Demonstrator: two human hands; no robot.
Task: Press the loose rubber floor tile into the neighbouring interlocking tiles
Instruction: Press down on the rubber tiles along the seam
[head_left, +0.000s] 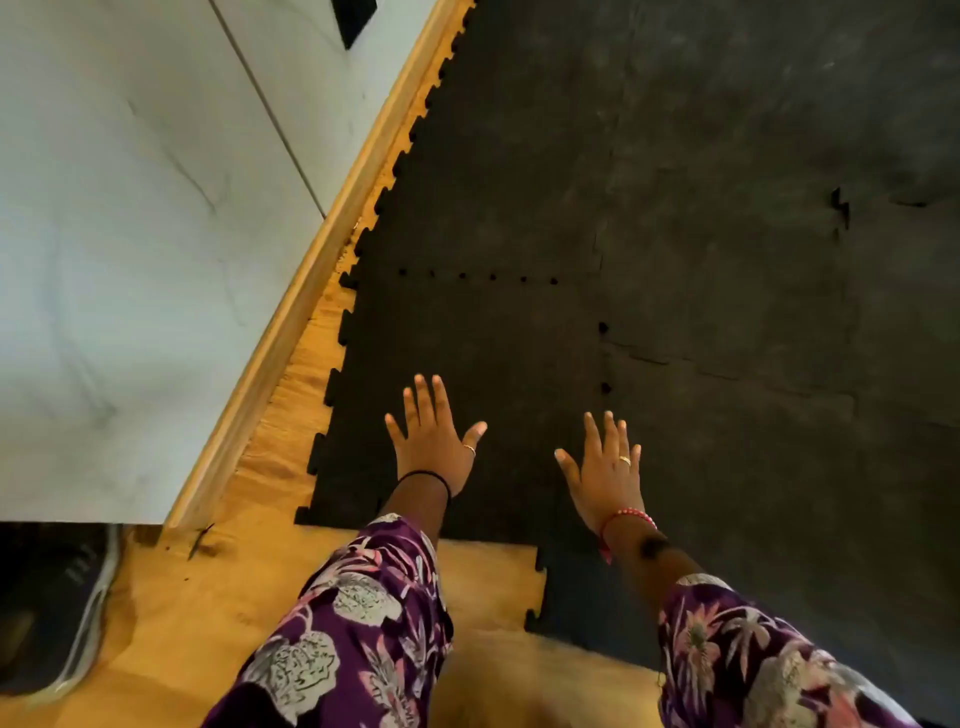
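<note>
Both hands, left (432, 441) and right (605, 467), lie spread flat on the tile (467, 338); its toothed edge borders bare wood floor (291, 457) leftward.

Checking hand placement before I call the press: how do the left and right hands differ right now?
The left hand lies further forward, nearer the toothed outer edge; the right hand sits nearer the seam with the neighbouring tile. The left wrist has a black band, the right a red beaded one. Both are open, fingers spread, palms down over the loose rubber tile.
</note>
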